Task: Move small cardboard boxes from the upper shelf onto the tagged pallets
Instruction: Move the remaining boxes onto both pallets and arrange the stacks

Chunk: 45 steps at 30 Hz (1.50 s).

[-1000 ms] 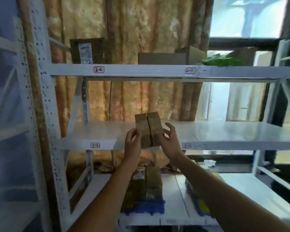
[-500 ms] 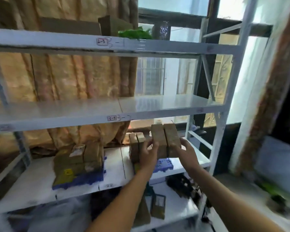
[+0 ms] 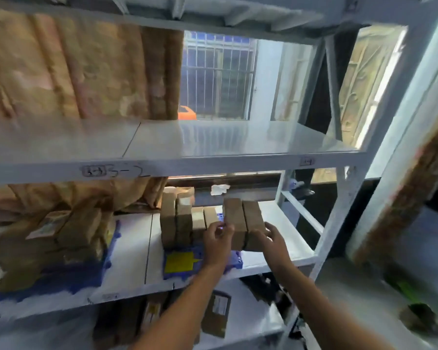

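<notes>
Head view: 2 small cardboard boxes [image 3: 243, 223] held side by side, upright, pressed together as a pair. Left hand [image 3: 216, 239] grips the pair's left side, fingers curled round the near edge. Right hand [image 3: 271, 239] clamps the right side, fingers spread along the face and thumb side wrapped at the lower corner. Both hands are closed on the pair, neither holds anything else.

Landmark is the blue pallet [image 3: 234, 258] with the yellow tag [image 3: 180, 261], sitting on the white lower shelf [image 3: 134, 251]. The held pair is over the pallet's right end, at its right-hand edge. Cannot tell whether the pair's bottom touches the pallet, as the hands cover that edge.

On the same pallet, left of the held pair: a row of upright boxes [image 3: 177, 223], the 2 tall ones at far left, 2 shorter ones between them and the held pair. The left hand overlaps the shorter ones in frame.

Well left of the pallet, same shelf: a second blue pallet [image 3: 61, 276] carrying a heap of brown boxes [image 3: 68, 236], blurred. Above the pallet: the middle shelf [image 3: 213, 140], its front rail marked with a handwritten label [image 3: 114, 171], unreadable for sure. Below the pallet: a lower level with more brown packages [image 3: 216, 314], blurred. Behind the rack: a barred window [image 3: 216, 77] and a tan curtain [image 3: 74, 66].
</notes>
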Motion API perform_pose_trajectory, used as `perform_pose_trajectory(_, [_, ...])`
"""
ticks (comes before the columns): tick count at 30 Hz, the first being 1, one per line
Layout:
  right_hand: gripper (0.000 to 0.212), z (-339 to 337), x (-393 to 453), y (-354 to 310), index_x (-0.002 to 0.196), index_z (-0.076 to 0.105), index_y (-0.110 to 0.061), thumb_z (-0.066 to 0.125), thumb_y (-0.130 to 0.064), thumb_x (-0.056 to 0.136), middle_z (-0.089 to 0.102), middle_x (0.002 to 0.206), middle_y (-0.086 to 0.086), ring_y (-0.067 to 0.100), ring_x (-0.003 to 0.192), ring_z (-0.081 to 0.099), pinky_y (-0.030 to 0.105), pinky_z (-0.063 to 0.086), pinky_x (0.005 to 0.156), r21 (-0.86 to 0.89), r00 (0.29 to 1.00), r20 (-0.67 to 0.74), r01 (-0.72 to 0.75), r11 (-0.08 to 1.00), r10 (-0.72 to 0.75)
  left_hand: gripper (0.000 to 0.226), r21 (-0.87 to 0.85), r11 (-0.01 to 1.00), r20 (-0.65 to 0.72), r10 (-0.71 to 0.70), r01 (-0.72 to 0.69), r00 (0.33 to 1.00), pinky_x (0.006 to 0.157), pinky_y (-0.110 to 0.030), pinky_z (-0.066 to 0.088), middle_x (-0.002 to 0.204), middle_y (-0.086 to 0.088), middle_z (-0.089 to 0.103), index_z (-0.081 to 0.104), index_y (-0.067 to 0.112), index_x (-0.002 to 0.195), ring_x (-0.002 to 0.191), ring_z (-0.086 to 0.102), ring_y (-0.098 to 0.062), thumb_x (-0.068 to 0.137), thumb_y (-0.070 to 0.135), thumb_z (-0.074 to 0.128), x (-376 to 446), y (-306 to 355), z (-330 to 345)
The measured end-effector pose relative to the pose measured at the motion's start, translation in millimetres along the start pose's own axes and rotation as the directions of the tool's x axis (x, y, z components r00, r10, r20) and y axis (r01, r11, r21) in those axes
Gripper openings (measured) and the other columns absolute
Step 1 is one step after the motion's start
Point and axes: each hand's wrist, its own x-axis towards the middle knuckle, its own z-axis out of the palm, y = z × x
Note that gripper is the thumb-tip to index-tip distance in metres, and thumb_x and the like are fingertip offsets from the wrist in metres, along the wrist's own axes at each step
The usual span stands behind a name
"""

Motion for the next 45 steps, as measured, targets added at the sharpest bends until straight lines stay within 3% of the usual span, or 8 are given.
perform_pose_trajectory(3, [0.058,16.3,43.3,14.3,0.143,0.055,-0.020,0.072,-0.045,0.094,0.069,0.130,0.009,0.024,0.111,0.070,0.046,0.058,0.099,0.033,0.996,0.070,-0.054,0.998,0.052,0.007,0.071,0.997,-0.079,0.000,0.005,0.997,0.071,-0.022,0.047,0.087,0.018,0.065,0.063,0.036,0.088,0.082,0.062,-0.002,0.093,0.035,0.068,36.7,-13.5,4.7])
perform_pose_trajectory(9, [0.056,70.7,97.7,23.2,0.138,0.056,-0.024,0.075,-0.043,0.089,0.067,0.126,0.001,0.011,0.103,0.070,0.014,0.057,0.067,0.101,0.980,0.179,-0.106,0.989,0.087,0.021,0.246,0.966,-0.264,-0.018,0.085,0.964,0.070,-0.025,0.042,0.090,0.010,0.063,0.066,0.029,0.105,0.081,0.059,-0.006,0.095,0.046,0.060,89.0,-38.2,-5.6])
perform_pose_trajectory(17, [0.048,130.8,134.4,40.4,0.134,0.058,-0.030,0.077,-0.029,0.090,0.065,0.115,-0.012,0.006,0.102,0.065,0.014,0.053,0.066,0.180,0.958,0.243,-0.196,0.964,0.149,0.034,0.504,0.850,-0.343,0.034,0.153,0.939,0.102,-0.037,0.048,0.132,-0.006,0.058,0.060,0.013,0.130,0.120,0.058,-0.023,0.100,0.029,0.059,117.3,-57.0,-19.3])
perform_pose_trajectory(24, [0.051,130.7,149.6,71.1,0.137,0.057,-0.032,0.079,-0.034,0.091,0.065,0.123,-0.015,0.006,0.108,0.066,0.013,0.058,0.068,0.260,0.940,0.323,-0.197,0.946,0.107,0.033,0.621,0.784,-0.337,0.298,-0.028,0.893,0.085,-0.017,0.049,0.120,0.018,0.050,0.058,0.030,0.129,0.107,0.052,0.000,0.098,0.041,0.056,106.1,-63.4,-50.6])
perform_pose_trajectory(26, [0.054,127.9,154.7,75.3,0.139,0.056,-0.034,0.078,-0.040,0.089,0.065,0.125,-0.019,0.006,0.112,0.065,0.013,0.058,0.072,0.252,0.933,0.352,-0.175,0.952,0.079,0.032,0.589,0.808,-0.432,0.332,-0.016,0.839,0.091,-0.019,0.043,0.123,0.019,0.051,0.056,0.032,0.129,0.112,0.048,0.003,0.100,0.043,0.049,120.8,-60.2,-80.1])
perform_pose_trajectory(32, [0.049,119.5,164.5,89.4,0.147,0.050,-0.026,0.061,-0.043,0.103,0.058,0.133,-0.008,-0.008,0.110,0.063,0.004,0.050,0.074,0.217,0.948,0.298,-0.183,0.959,0.113,0.056,0.200,0.926,-0.416,-0.217,0.321,0.883,0.109,-0.040,0.038,0.152,-0.001,0.043,0.037,0.022,0.152,0.140,0.042,-0.025,0.103,0.048,0.044,171.4,-80.7,-120.2])
perform_pose_trajectory(37, [0.025,114.4,165.0,87.9,0.130,0.062,-0.029,0.059,-0.032,0.105,0.068,0.117,-0.018,-0.012,0.101,0.066,0.003,0.050,0.075,0.151,0.959,0.260,-0.156,0.976,0.113,0.043,0.163,0.956,-0.304,-0.187,0.245,0.934,0.086,-0.034,0.051,0.117,0.017,0.063,0.054,0.042,0.123,0.110,0.061,-0.013,0.088,0.066,0.048,169.1,-102.1,-114.4])
perform_pose_trajectory(45, [0.041,115.2,155.5,80.2,0.138,0.063,-0.020,0.059,-0.042,0.104,0.071,0.121,-0.017,0.000,0.110,0.069,0.011,0.054,0.081,0.107,0.980,0.176,-0.109,0.988,0.089,0.036,0.126,0.976,-0.268,-0.137,0.176,0.954,0.073,-0.012,0.044,0.107,0.027,0.061,0.056,0.043,0.121,0.092,0.058,0.014,0.092,0.062,0.045,180.7,-105.1,-149.4])
